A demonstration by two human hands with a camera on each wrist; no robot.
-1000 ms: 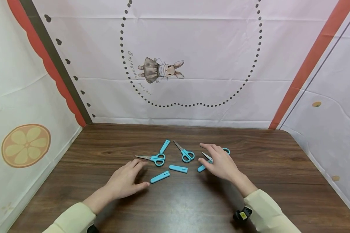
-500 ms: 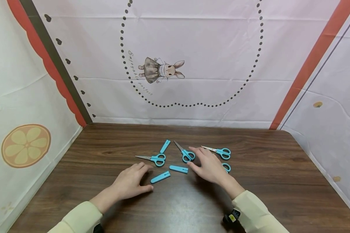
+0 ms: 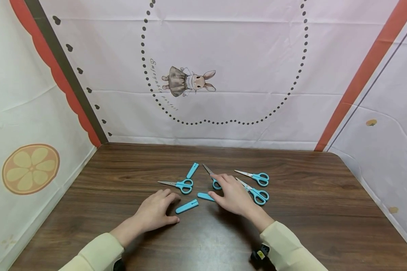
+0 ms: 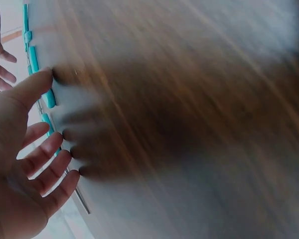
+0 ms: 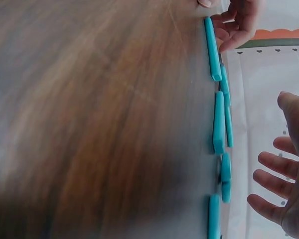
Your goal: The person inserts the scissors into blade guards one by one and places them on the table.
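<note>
Turquoise scissors (image 3: 213, 184) (partly hidden) lie beneath right grip (image 3: 234, 196).

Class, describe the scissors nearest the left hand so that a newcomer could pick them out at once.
On the dark brown table, find the left hand. Just beyond it lie scissors with light-blue handles, blades pointing left. Unlike the blue cap just behind, they have handle loops, and no other pair in view lies farther left.

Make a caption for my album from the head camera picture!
Right hand over blue-handled scissors, left hand beside a blue cap, at a brown table.
</note>
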